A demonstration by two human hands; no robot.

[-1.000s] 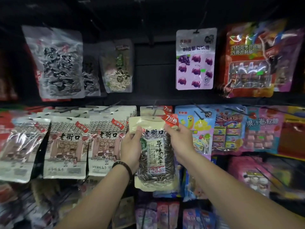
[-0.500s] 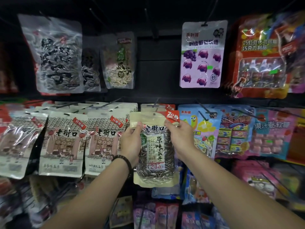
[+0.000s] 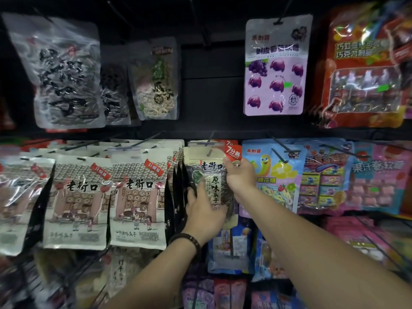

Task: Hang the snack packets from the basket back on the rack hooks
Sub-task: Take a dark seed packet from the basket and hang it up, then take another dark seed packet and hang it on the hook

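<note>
**Seed packet on the rack, both hands on it**

The right hand (image 3: 242,177) pinches the sunflower seed packet (image 3: 215,186) at its top corner, while the left hand (image 3: 205,210) lies with fingers spread on its lower front. We see the packet hanging from a hook (image 3: 209,149), between cream packets (image 3: 138,197) and a yellow candy packet (image 3: 274,175).

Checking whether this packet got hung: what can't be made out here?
- Hook through the hole of the sunflower seed packet: head view, too small and dark.
- Packet's lower part: covered by the left hand, whose grip is blurred.
- Basket: outside the frame.
- Bottom-row packets: blurred, dim.
</note>
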